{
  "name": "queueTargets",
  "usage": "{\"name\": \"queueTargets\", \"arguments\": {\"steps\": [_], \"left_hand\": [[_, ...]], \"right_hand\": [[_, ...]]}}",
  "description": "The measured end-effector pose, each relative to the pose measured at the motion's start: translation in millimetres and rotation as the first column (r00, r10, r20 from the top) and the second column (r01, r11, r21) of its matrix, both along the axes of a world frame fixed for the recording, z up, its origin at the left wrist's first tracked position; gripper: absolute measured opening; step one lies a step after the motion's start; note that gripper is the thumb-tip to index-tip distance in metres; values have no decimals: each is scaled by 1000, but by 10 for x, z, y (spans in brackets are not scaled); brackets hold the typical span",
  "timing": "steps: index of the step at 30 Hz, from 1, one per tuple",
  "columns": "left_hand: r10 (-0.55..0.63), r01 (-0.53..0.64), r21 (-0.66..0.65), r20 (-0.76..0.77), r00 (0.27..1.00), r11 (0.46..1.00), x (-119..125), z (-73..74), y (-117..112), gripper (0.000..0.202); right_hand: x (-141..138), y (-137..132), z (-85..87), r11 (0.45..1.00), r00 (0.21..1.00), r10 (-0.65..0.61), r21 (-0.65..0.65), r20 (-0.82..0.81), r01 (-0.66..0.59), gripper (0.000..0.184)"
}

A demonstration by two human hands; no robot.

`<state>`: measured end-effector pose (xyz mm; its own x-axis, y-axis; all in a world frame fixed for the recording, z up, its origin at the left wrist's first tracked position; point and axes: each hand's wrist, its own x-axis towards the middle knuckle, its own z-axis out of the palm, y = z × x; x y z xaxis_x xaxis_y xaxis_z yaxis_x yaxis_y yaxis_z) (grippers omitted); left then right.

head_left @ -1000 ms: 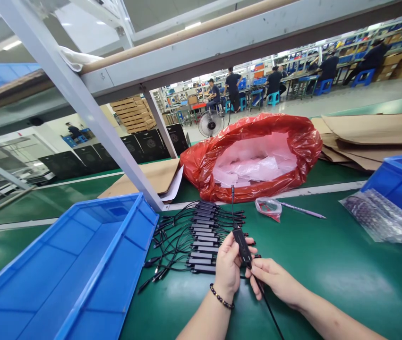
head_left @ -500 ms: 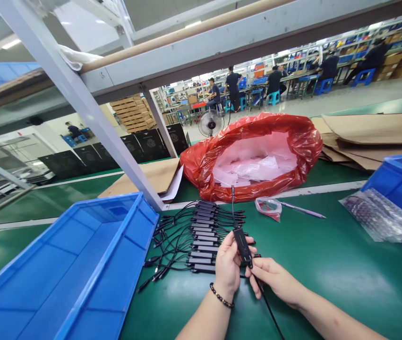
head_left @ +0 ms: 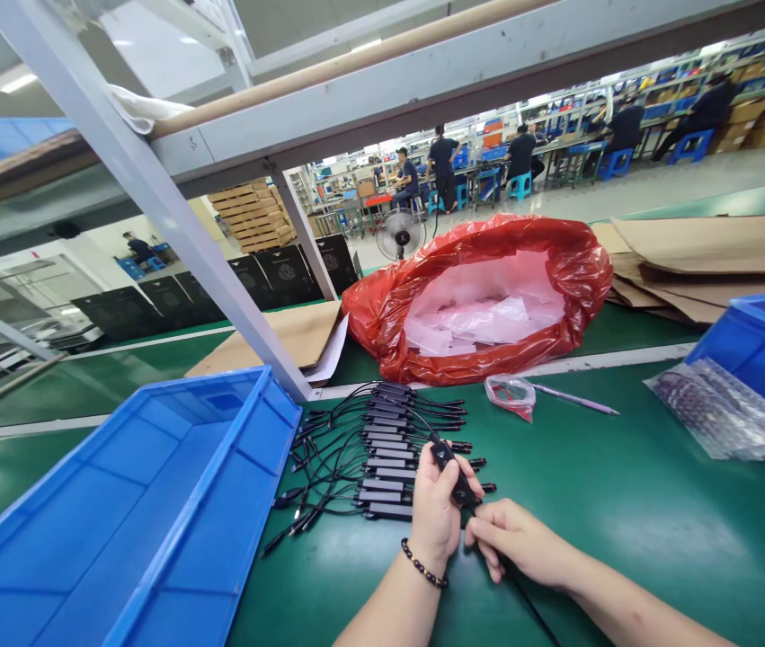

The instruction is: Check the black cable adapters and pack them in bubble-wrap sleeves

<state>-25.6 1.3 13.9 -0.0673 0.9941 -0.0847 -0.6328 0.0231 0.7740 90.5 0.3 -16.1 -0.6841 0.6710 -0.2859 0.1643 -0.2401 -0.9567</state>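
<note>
On the green table (head_left: 625, 512), cabled devices (head_left: 387, 454); beyond, people (head_left: 445, 166).

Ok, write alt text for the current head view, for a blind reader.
The left hand holds a black device and the right hand its cable, over a green table. Gray devices lie lined up nearby; a blue bin stands at left and a red bag beyond.

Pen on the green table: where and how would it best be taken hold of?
Probably at mid-barrel: pinch the pen across its width, coming from above and the near side. It lies flat and slim on the green table, so its long sides suit a pinch. Its left end is right by the small clear bag, and the red bag rises behind; this approach avoids both.
</note>
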Motion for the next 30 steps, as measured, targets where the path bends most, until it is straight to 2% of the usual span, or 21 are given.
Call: {"name": "queueTargets", "arguments": {"steps": [2, 3, 4, 6, 8, 10, 13, 18, 21, 28, 30], "left_hand": [[20, -21, -9, -29, 999, 1000, 13, 2, -2, 24], [32, -33, -13, -44, 998, 999, 16, 1, -2, 23], [45, -46, -15, -63, 997, 999, 17, -2, -1, 22], [64, -67, -22, -112, 992, 998, 17, -9, 1, 21], [57, -64, -39, -159, 986, 997, 17, -18, 4, 22], [34, -46, -58, -194, 980, 997, 17, -28, 7, 25], [7, -27, -78, -257, 966, 997, 13, -45, 14, 28], [-45, 2, -125, -336, 941, 992, 10, -77, 17, 28], [-89, 26, -171, -373, 924, 985, 40, -99, 1, 27], [-252, 180, -196, -454, 855, 964, 99, -161, -40, 29], [-260, 182, -204, -480, 838, 962, 102, -173, -36, 27]], "right_hand": [[14, -1, 15, 974, 988, 15, 223, 156, -50, 41], [30, 6, 27, 924, 976, -6, 374, 219, -79, 37], [53, 19, 36, 844, 965, -38, 525, 261, -108, 34], [115, 59, 39, 642, 950, -118, 753, 289, -149, 29], [183, 109, 22, 474, 938, -195, 865, 288, -167, 29], [240, 152, 4, 340, 930, -249, 923, 271, -178, 32], [280, 183, 16, 210, 925, -281, 957, 257, -202, 34], [316, 226, 72, 135, 922, -265, 958, 281, -253, 35], [375, 286, 71, 109, 909, -325, 965, 262, -240, 34], [427, 342, 105, 118, 910, -389, 988, 142, -103, 30], [429, 346, 131, 145, 896, -431, 988, 104, -45, 30]]}}
